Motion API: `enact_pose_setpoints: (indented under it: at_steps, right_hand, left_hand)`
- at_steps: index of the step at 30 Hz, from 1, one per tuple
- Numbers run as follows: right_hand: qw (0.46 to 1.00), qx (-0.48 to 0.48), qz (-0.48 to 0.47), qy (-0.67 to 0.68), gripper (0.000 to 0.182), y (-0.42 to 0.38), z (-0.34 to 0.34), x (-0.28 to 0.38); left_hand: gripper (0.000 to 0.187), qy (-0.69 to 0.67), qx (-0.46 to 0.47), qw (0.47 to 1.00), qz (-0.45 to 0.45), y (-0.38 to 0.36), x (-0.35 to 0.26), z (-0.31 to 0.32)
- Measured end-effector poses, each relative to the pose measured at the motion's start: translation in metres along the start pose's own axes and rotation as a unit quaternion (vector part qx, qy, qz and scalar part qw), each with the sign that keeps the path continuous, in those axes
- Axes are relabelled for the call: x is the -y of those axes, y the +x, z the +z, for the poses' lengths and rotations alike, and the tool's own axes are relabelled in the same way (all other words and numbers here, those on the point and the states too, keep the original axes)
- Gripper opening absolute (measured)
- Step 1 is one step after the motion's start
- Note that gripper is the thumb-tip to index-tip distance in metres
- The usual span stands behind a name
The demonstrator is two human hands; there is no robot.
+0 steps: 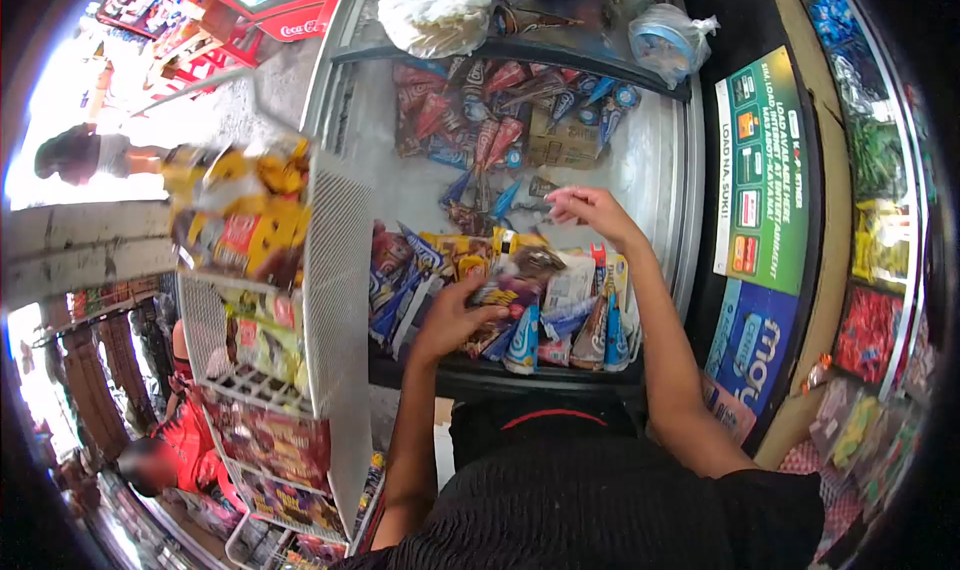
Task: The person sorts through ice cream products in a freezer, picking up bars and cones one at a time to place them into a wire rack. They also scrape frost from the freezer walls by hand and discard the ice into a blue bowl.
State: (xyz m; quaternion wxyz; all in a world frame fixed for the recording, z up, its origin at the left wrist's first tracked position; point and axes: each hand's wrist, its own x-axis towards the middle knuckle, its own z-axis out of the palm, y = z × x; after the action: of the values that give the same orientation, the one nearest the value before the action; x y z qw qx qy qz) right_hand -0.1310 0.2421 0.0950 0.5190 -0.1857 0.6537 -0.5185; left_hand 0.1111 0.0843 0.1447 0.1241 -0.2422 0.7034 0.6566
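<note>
Head view over an open chest freezer (672, 160), lid slid back toward 12 o'clock. Left hand (455, 315) is down in the near pile of wrapped ice cream cones (525, 335) at 6 o'clock of the freezer, fingers curled onto a dark purple wrapper (500, 292); looks like a grasp, but whether it is truly clamped I cannot tell, the wrappers hide the fingertips. Right hand (592, 210) hovers higher, toward 1 o'clock of the left hand, fingers loosely spread, holding nothing, just above the bare frosty middle of the bin. Hands apart.

Progress, judged: near pile is packed tight and mostly upright. Far pile of red and blue cones (500, 115) at 12 o'clock lies loose and jumbled. A few stray cones (480, 205) sit between the piles. So the sorting or picking looks partway, with the far stock untouched.

White plastic bag (435, 12) and a bagged tub (668, 40) rest on the lid at 12. Snack rack (265, 300) stands at 9 o'clock, green poster (765, 170) at 3.
</note>
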Motion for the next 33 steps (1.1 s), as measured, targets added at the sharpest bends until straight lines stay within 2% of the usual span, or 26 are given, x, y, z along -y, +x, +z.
enact_pose_setpoints:
  at_steps: [1, 2, 3, 5, 7, 9, 10, 12, 13, 14, 15, 16, 17, 18, 19, 20, 21, 22, 24, 25, 27, 28, 30, 31, 32, 33]
  right_hand:
    - [0.997, -0.071, 0.026, -0.024, 0.026, 0.025, -0.015, -0.017]
    - [0.989, -0.069, 0.053, -0.116, 0.022, 0.056, -0.033, -0.052]
    - [0.973, -0.065, 0.079, -0.208, 0.022, 0.089, -0.049, -0.098]
    - [0.9, 0.094, 0.179, -0.387, 0.02, 0.15, -0.067, -0.189]
    - [0.915, 0.063, 0.337, -0.212, 0.017, 0.162, -0.052, -0.216]
    - [0.929, 0.006, 0.357, -0.095, 0.013, 0.182, -0.041, -0.275]
    - [0.929, 0.011, 0.36, -0.089, 0.013, 0.187, -0.031, -0.275]
    - [0.893, -0.112, 0.421, 0.116, 0.013, 0.203, -0.014, -0.274]
    - [0.891, -0.107, 0.425, 0.12, 0.013, 0.217, -0.015, -0.31]
    - [0.936, -0.154, 0.316, 0.034, 0.014, 0.234, -0.006, -0.344]
    - [0.958, -0.197, 0.2, -0.054, 0.016, 0.247, 0.007, -0.379]
    - [0.958, -0.235, 0.081, -0.141, 0.02, 0.266, 0.017, -0.409]
    - [0.936, -0.267, -0.04, -0.226, 0.023, 0.278, 0.027, -0.436]
    - [0.892, -0.293, -0.16, -0.306, 0.027, 0.277, 0.031, -0.473]
    - [0.893, -0.292, -0.153, -0.306, 0.027, 0.263, 0.029, -0.453]
    - [0.816, -0.302, -0.268, -0.415, 0.026, 0.252, 0.021, -0.428]
    - [0.71, -0.302, -0.379, -0.51, 0.026, 0.248, 0.013, -0.407]
    - [0.707, -0.304, -0.381, -0.513, 0.026, 0.251, 0.006, -0.404]
    - [0.846, -0.234, -0.111, -0.466, 0.02, 0.245, -0.012, -0.4]
    - [0.842, -0.236, -0.115, -0.47, 0.02, 0.244, -0.02, -0.403]
    - [0.924, -0.194, -0.015, -0.33, 0.015, 0.243, -0.022, -0.416]
    - [0.952, -0.17, 0.036, -0.252, 0.014, 0.245, -0.019, -0.426]
    - [0.981, -0.118, 0.127, -0.09, 0.017, 0.259, -0.024, -0.424]
    - [0.982, -0.118, 0.121, -0.088, 0.017, 0.262, -0.026, -0.422]
    - [0.919, 0.061, 0.023, -0.388, 0.022, 0.262, -0.027, -0.423]
    - [0.733, 0.231, -0.077, -0.635, 0.027, 0.262, -0.025, -0.423]
  left_hand:
    - [0.047, -0.04, -0.053, 0.997, 0.029, 0.007, 0.012, -0.004]
    - [0.053, -0.156, -0.086, 0.984, 0.0, 0.013, 0.021, -0.007]
    - [0.053, -0.155, -0.082, 0.985, -0.004, 0.018, 0.021, -0.01]
    - [0.043, -0.272, -0.233, 0.931, -0.071, 0.031, 0.013, -0.018]
    - [0.04, -0.233, -0.256, 0.935, -0.079, 0.048, 0.011, -0.03]
    - [0.041, -0.244, -0.305, 0.918, -0.069, 0.061, 0.016, -0.038]
    - [0.041, -0.239, -0.306, 0.918, -0.075, 0.066, 0.017, -0.041]
    - [0.039, -0.233, -0.32, 0.906, -0.148, 0.077, 0.02, -0.045]
    - [0.039, -0.229, -0.321, 0.906, -0.155, 0.082, 0.018, -0.046]
    - [0.037, -0.233, -0.323, 0.906, -0.144, 0.088, 0.016, -0.045]
    - [0.036, -0.237, -0.324, 0.906, -0.134, 0.096, 0.017, -0.044]
    - [0.036, -0.236, -0.324, 0.905, -0.14, 0.101, 0.022, -0.043]
    - [0.035, -0.236, -0.325, 0.906, -0.135, 0.106, 0.026, -0.04]
    - [0.034, -0.237, -0.325, 0.906, -0.13, 0.107, 0.029, -0.039]
    - [0.034, -0.237, -0.322, 0.906, -0.136, 0.106, 0.03, -0.039]
    - [0.034, -0.242, -0.316, 0.905, -0.146, 0.105, 0.029, -0.038]
    - [0.035, -0.247, -0.312, 0.905, -0.152, 0.105, 0.028, -0.037]
    - [0.035, -0.249, -0.31, 0.906, -0.147, 0.106, 0.025, -0.037]
    - [0.034, -0.244, -0.343, 0.9, -0.113, 0.102, 0.016, -0.032]
    - [0.034, -0.248, -0.342, 0.9, -0.107, 0.102, 0.013, -0.031]
    - [0.034, -0.263, -0.34, 0.899, -0.087, 0.096, 0.008, -0.031]
    - [0.036, -0.266, -0.334, 0.897, -0.114, 0.09, 0.004, -0.032]
    - [0.038, -0.244, -0.341, 0.9, -0.121, 0.085, 0.002, -0.03]
    - [0.039, -0.222, -0.349, 0.9, -0.139, 0.083, 0.003, -0.03]
    - [0.039, -0.217, -0.35, 0.901, -0.138, 0.081, 0.004, -0.028]
    - [0.04, -0.223, -0.353, 0.899, -0.134, 0.081, 0.007, -0.025]
